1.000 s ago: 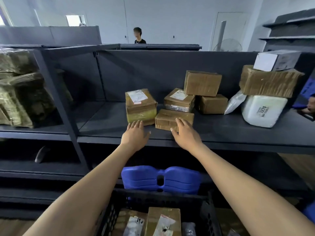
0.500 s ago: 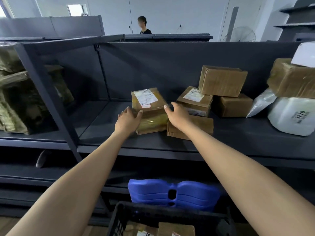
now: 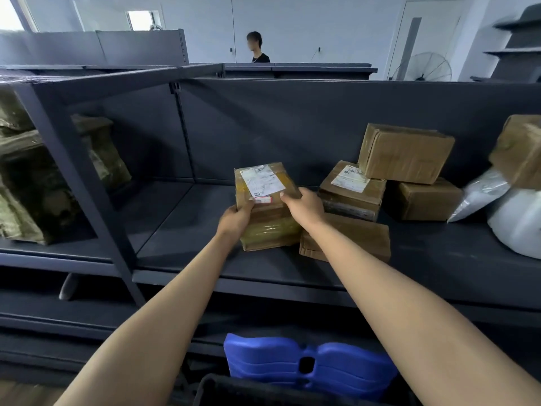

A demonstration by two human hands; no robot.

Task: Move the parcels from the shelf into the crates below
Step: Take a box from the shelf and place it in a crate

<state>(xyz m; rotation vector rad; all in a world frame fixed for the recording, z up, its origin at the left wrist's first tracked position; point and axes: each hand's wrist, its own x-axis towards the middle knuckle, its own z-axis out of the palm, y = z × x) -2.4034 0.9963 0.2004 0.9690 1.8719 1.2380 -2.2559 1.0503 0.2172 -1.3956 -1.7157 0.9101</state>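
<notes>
A brown taped parcel [image 3: 269, 227] with a white label on top stands on the dark shelf [image 3: 190, 253]. My left hand [image 3: 235, 218] grips its left side, thumb on the top face. My right hand [image 3: 304, 206] grips its right side, thumb on top near the label. A flat brown parcel [image 3: 360, 241] lies right of it under my right forearm. Behind are a labelled parcel [image 3: 351, 190] and two stacked brown boxes [image 3: 405, 153]. The rim of a black crate [image 3: 263, 389] shows at the bottom edge.
A blue plastic piece [image 3: 307, 361] sits below the shelf, behind the crate. White bagged parcels [image 3: 515, 224] and another brown box [image 3: 518, 150] lie at the right. Wrapped bundles [image 3: 35, 183] fill the left bay beyond a slanted shelf post [image 3: 87, 189]. A person [image 3: 257, 49] stands far behind.
Both hands reached from the shelf's front edge to the labelled parcel and closed on its two sides. The view has moved closer and shifted left.
</notes>
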